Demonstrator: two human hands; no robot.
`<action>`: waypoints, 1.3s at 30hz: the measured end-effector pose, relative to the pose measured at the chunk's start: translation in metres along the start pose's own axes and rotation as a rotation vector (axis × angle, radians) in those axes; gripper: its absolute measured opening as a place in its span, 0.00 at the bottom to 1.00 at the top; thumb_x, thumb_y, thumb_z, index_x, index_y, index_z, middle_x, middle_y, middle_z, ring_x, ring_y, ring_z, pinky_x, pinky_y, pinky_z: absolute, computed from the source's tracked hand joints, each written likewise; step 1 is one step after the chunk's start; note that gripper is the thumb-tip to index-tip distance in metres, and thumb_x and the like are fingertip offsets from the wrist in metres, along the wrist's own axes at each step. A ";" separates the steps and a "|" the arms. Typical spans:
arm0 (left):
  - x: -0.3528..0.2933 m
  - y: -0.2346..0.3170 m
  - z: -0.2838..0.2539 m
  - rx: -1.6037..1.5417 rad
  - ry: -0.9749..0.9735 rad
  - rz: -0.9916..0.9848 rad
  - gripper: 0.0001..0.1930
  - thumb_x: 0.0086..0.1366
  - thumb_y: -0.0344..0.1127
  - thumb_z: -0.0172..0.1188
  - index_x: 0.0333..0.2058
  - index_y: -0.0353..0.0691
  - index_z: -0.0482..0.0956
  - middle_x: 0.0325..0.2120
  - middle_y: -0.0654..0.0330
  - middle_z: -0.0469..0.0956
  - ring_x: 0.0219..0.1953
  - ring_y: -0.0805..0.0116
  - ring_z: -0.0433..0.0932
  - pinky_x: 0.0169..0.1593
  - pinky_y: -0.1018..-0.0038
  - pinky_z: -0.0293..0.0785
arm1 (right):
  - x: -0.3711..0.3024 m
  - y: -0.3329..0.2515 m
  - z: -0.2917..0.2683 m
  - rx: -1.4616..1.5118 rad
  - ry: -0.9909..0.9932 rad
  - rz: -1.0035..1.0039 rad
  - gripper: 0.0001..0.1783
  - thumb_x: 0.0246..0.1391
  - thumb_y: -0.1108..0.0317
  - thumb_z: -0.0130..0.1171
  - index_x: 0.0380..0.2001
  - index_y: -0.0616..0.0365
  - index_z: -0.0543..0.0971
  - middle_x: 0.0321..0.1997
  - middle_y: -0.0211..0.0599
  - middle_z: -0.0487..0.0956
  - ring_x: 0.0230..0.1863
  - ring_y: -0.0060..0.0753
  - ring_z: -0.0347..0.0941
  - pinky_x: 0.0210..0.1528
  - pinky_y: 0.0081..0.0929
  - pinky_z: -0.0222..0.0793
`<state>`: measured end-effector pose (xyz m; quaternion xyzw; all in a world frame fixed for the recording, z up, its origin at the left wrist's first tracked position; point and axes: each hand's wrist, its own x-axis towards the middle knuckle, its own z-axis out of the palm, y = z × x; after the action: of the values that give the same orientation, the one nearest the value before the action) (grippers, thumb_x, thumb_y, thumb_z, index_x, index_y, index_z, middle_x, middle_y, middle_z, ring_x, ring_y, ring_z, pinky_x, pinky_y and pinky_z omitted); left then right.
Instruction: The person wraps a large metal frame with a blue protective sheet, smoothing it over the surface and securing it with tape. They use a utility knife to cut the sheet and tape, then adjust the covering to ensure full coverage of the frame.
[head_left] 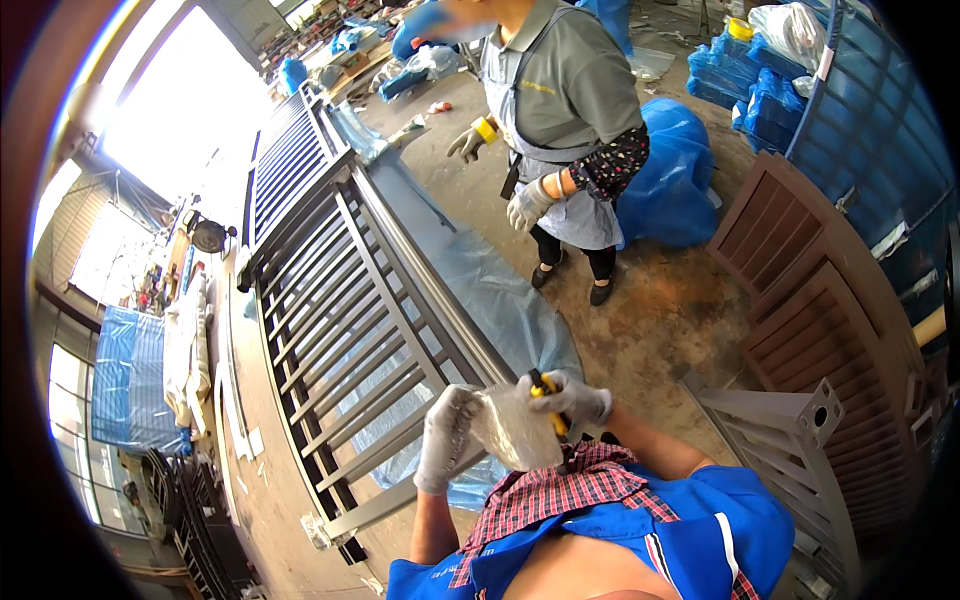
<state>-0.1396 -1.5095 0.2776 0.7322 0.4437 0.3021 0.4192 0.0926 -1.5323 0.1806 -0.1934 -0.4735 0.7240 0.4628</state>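
In front of my chest, my gloved left hand (447, 437) is closed on the left edge of a shiny see-through plastic piece (517, 430), perhaps a bag or wrapped film. Against its other side, my gloved right hand (573, 397) is closed round a yellow and black hand tool (548, 400), whose exact kind I cannot make out. Just beyond my hands lies the near end of a dark metal railing panel (350, 330) with parallel bars. Blue plastic sheeting (500, 290) runs under and beside it.
Across the railing on the right stands a co-worker (560, 130) with gloved hands held low. Brown louvred panels (800, 250) and a grey slatted frame (770, 430) lean at my right. Blue-wrapped bundles (720, 75) lie behind; a blue bag (670, 170) sits beside the co-worker.
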 end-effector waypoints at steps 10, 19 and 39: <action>0.004 -0.085 0.021 0.416 -0.219 -0.207 0.17 0.62 0.48 0.59 0.39 0.41 0.76 0.32 0.51 0.81 0.37 0.49 0.80 0.39 0.60 0.74 | -0.002 0.032 -0.060 -1.085 0.184 0.234 0.22 0.47 0.49 0.62 0.31 0.60 0.76 0.31 0.43 0.74 0.35 0.47 0.72 0.39 0.38 0.66; -0.011 -0.206 0.045 0.490 -0.146 -0.255 0.17 0.60 0.48 0.61 0.37 0.38 0.78 0.34 0.50 0.80 0.40 0.47 0.78 0.43 0.61 0.74 | 0.013 0.108 -0.093 -1.362 0.260 0.225 0.23 0.49 0.47 0.62 0.34 0.58 0.76 0.39 0.46 0.75 0.42 0.51 0.72 0.43 0.41 0.68; -0.017 -0.083 0.205 -0.444 -0.669 -0.357 0.12 0.64 0.24 0.55 0.46 0.34 0.77 0.37 0.62 0.79 0.43 0.77 0.74 0.50 0.79 0.72 | -0.159 0.115 -0.060 0.153 0.781 0.408 0.22 0.63 0.47 0.51 0.42 0.57 0.75 0.31 0.22 0.75 0.31 0.13 0.70 0.31 0.14 0.68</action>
<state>-0.0128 -1.5743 0.1074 0.5939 0.3272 0.0591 0.7326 0.1591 -1.6517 0.0276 -0.5071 -0.1603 0.7062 0.4675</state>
